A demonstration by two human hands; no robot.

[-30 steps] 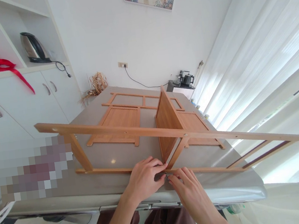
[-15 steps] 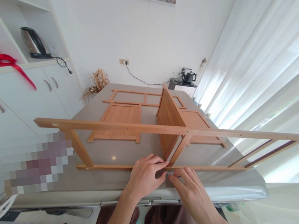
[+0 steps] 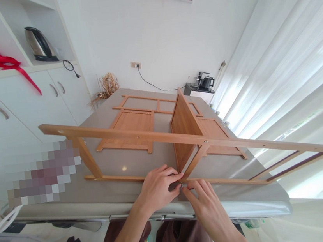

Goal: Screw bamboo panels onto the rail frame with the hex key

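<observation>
Left hand pinches a slim light-brown wooden rail; right hand, at three o'clock, has an unclear hold on a tiny silver metal fitting; fumbling could drop it.

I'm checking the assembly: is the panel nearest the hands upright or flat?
Upright: the panel stands on edge, rising above the tabletop.

Stands on edge near the front of the surface as a long, light-brown wooden frame. Meets, at a middle crossbar, an upright rectangular wooden panel. Includes a small metal piece, partly hidden, at the lower rail.
</observation>
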